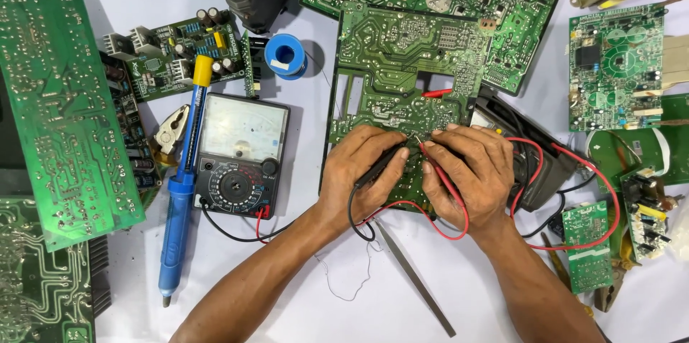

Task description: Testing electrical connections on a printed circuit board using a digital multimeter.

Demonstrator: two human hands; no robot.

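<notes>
A green circuit board [391, 63] lies solder side up at the centre of the white table. My left hand [355, 171] rests on its lower part and grips a black test probe [384, 163]. My right hand [474, 167] holds a red test probe [435, 163], its tip touching the board between my hands. Red and black leads [402, 207] run from the probes toward an analog multimeter [240, 156] lying to the left.
A blue desoldering pump [179, 192], pliers [171, 131] and a solder spool [286, 54] lie on the left. Several other green boards ring the table, including a large one [57, 99] at far left. A metal file [416, 278] lies near the front.
</notes>
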